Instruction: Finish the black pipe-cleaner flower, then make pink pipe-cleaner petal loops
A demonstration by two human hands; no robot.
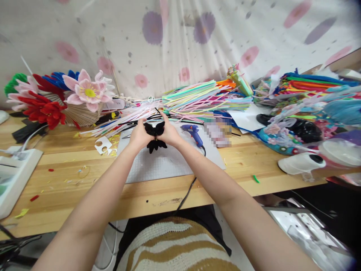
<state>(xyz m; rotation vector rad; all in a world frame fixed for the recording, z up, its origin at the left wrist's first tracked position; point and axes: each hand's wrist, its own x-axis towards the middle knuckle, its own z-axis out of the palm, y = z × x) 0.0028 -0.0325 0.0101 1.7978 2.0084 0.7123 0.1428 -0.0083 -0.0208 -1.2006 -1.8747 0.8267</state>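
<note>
While both arms reach forward and inward from the two lower sides of the view, the left hand (140,134) and the right hand (170,131) meet over the grey mat (158,167). The forearms make a narrowing shape, almost straight at the elbows, and the thumbs come near each other at the middle. Both hands are closed on the black piece (155,130) – the left hand at its left side, the right hand at its right side. It is dark and soft-looking, with pointed lobes above and longer ones below, and it is held above the mat. The far fingers are partly hidden, so how exactly they grip it seems difficult to tell; the right hand has one finger pointing up and away.

Just beside the right hand, the blue glue gun (193,134) lies on the mat, its black cord (186,195) going down over the table (84,195) edge. Behind the hands there is a wide pile of pale stems (194,98). On the left stand the fluffy flowers (87,92) – pink, red and blue – and a white cut-out (103,145) lies near the mat.
</note>
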